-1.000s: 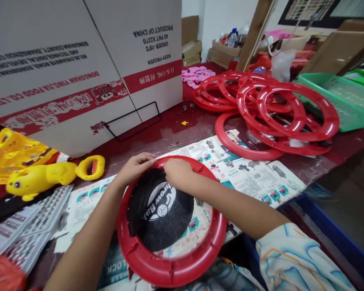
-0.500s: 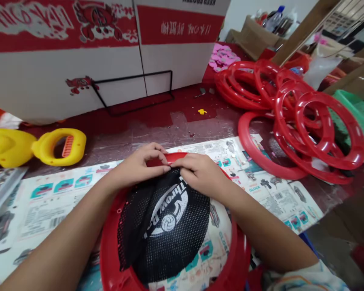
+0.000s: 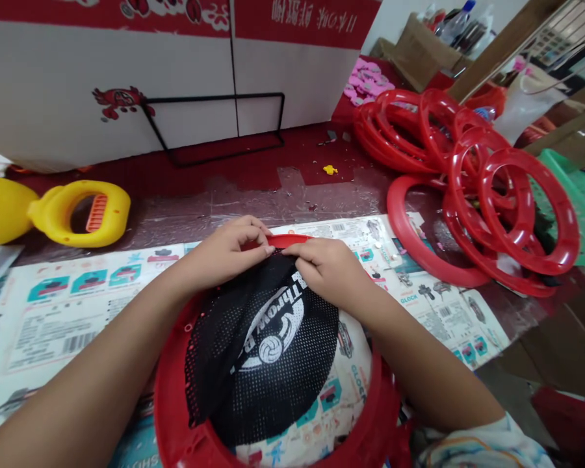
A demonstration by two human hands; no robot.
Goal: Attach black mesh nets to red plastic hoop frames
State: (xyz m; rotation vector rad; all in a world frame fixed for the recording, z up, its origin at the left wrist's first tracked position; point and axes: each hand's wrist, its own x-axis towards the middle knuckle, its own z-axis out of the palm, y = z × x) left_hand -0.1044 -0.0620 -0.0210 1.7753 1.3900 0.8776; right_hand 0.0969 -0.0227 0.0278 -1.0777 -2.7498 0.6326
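Note:
A black mesh net (image 3: 283,370) with white "Throw Ball" lettering lies across a red plastic ring (image 3: 170,390) in front of me. Its left part is folded over and rests on the ring. At the ring's far side, my left hand (image 3: 234,250) pinches the net's top edge between thumb and fingers. Close beside it, my right hand (image 3: 326,270) is closed on the same edge, with the forefinger pressed against the net by the rim. A short stretch of red rim shows between the two hands.
Printed card sheets (image 3: 97,305) cover the table under the ring. Several red rings (image 3: 531,253) are heaped at right beside a green basket (image 3: 580,195). A white carton (image 3: 185,71) and black wire frame (image 3: 214,99) stand behind. A yellow plastic handle (image 3: 117,214) lies at left.
The view has shifted slightly. Both hands stay at the ring's far edge, and the right hand's fingers have moved only a little along the net's edge.

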